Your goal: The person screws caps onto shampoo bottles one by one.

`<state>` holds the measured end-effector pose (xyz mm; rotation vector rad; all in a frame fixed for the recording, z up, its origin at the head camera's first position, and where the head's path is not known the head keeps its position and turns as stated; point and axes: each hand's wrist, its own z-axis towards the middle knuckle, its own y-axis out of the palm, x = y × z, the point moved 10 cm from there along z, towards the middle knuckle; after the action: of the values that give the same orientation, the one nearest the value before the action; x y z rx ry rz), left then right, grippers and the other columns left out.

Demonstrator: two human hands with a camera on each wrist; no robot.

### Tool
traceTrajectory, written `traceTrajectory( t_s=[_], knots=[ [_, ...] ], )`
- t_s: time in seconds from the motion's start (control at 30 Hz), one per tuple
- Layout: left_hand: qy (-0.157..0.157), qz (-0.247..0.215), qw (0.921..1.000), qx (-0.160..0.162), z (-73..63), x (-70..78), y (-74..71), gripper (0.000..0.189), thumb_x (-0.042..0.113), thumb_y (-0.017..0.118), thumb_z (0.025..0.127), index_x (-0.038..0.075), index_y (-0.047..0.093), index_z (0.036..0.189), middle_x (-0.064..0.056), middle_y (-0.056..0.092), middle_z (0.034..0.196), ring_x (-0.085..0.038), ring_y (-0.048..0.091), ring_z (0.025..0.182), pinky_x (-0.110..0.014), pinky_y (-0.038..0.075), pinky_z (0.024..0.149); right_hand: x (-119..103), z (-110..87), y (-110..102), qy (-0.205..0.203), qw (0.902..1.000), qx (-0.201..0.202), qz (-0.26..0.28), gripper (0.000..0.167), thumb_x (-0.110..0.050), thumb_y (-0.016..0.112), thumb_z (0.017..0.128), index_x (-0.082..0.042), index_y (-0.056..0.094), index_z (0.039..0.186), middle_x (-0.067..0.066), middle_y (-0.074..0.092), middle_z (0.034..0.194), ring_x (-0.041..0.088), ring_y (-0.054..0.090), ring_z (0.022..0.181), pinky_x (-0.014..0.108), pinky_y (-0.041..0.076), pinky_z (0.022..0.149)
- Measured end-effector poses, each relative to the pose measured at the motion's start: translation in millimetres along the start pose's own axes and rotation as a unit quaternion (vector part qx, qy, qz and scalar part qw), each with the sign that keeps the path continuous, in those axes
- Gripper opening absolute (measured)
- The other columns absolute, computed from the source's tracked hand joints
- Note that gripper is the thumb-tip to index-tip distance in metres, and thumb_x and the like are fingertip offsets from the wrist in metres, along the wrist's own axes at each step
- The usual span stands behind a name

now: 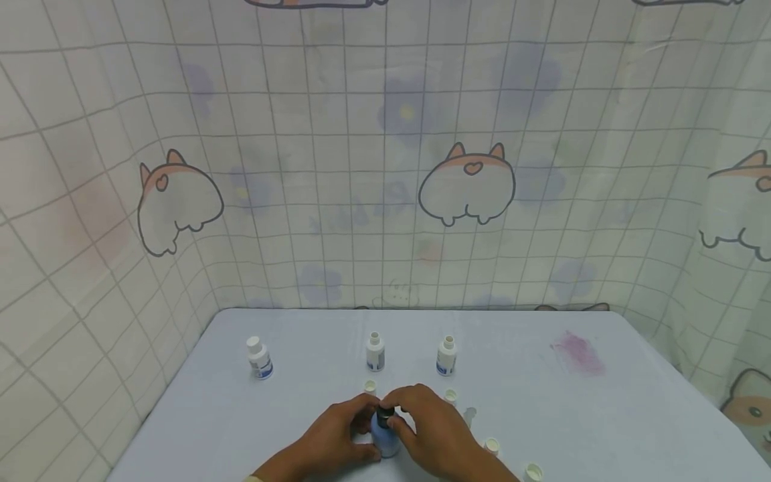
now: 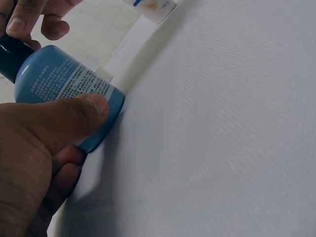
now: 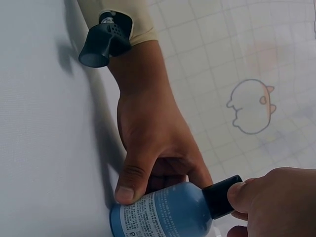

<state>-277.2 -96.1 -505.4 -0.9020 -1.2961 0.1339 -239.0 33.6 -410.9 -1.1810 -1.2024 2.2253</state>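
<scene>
A blue bottle (image 1: 385, 438) with a black cap (image 3: 220, 196) stands upright near the front of the table. My left hand (image 1: 334, 432) grips the bottle's body, its thumb lying across the printed label in the left wrist view. With thumb and fingers, my right hand (image 1: 430, 428) pinches the black cap from above. Printed text covers the side of the blue bottle that faces the wrist cameras.
Two uncapped white bottles (image 1: 375, 352) (image 1: 446, 356) stand farther back, and a capped white bottle (image 1: 260, 358) is at left. Several loose white caps, one (image 1: 491, 446) beside my right hand, lie on the white table (image 1: 199, 415). A pink stain (image 1: 578, 353) marks its right side.
</scene>
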Motion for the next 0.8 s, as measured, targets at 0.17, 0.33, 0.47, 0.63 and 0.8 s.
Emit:
traceTrajectory(
  t_s=[0.17, 0.33, 0.47, 0.63, 0.8],
  knots=[
    [0.0, 0.0, 1.0, 0.002, 0.1, 0.3, -0.6, 0.06, 0.031, 0.092, 0.077, 0.033, 0.059, 0.128, 0.02, 0.065, 0.113, -0.002, 0.063, 0.099, -0.029, 0.055, 0.09, -0.3, 0.1, -0.7, -0.001, 0.9999, 0.004, -0.01, 0.023, -0.02, 0.072, 0.098, -0.022, 0.067, 0.12, -0.011, 0.065, 0.121, 0.009, 0.061, 0.11, 0.031, 0.056, 0.088],
    [-0.001, -0.012, 0.9999, 0.004, 0.1, -0.9, 0.2, 0.061, 0.03, 0.091, 0.078, 0.032, 0.06, 0.131, 0.019, 0.064, 0.118, -0.002, 0.063, 0.102, -0.029, 0.054, 0.093, -1.2, -0.6, -0.5, -0.007, 0.9997, -0.002, -0.024, 0.024, -0.021, 0.071, 0.099, -0.024, 0.066, 0.122, -0.011, 0.064, 0.125, 0.011, 0.06, 0.118, 0.035, 0.055, 0.093],
    [0.007, -0.024, 0.9997, 0.003, -0.6, 0.7, 1.3, 0.062, 0.029, 0.09, 0.079, 0.032, 0.06, 0.133, 0.018, 0.064, 0.122, -0.003, 0.064, 0.106, -0.029, 0.053, 0.095, -1.3, -2.6, -0.7, -0.018, 0.9994, -0.005, -0.03, 0.026, -0.02, 0.07, 0.099, -0.022, 0.066, 0.125, -0.009, 0.064, 0.128, 0.013, 0.059, 0.12, 0.037, 0.055, 0.094],
    [0.006, -0.026, 0.9996, 0.003, -1.7, 2.0, 1.4, 0.059, 0.031, 0.09, 0.079, 0.034, 0.061, 0.13, 0.019, 0.064, 0.12, -0.002, 0.064, 0.105, -0.028, 0.053, 0.095, -0.2, -5.1, -0.3, -0.02, 0.9993, -0.013, -0.03, 0.031, -0.021, 0.071, 0.098, -0.02, 0.065, 0.129, -0.007, 0.063, 0.129, 0.014, 0.059, 0.121, 0.04, 0.055, 0.096],
    [0.025, -0.034, 0.9991, 0.01, -1.8, 4.3, 0.1, 0.057, 0.03, 0.092, 0.077, 0.032, 0.063, 0.127, 0.019, 0.065, 0.118, -0.002, 0.065, 0.103, -0.026, 0.054, 0.093, 2.9, -5.4, 0.6, 0.004, 0.9991, -0.034, -0.025, 0.033, -0.023, 0.073, 0.097, -0.023, 0.065, 0.129, -0.009, 0.062, 0.13, 0.013, 0.058, 0.123, 0.042, 0.054, 0.098]
  ],
)
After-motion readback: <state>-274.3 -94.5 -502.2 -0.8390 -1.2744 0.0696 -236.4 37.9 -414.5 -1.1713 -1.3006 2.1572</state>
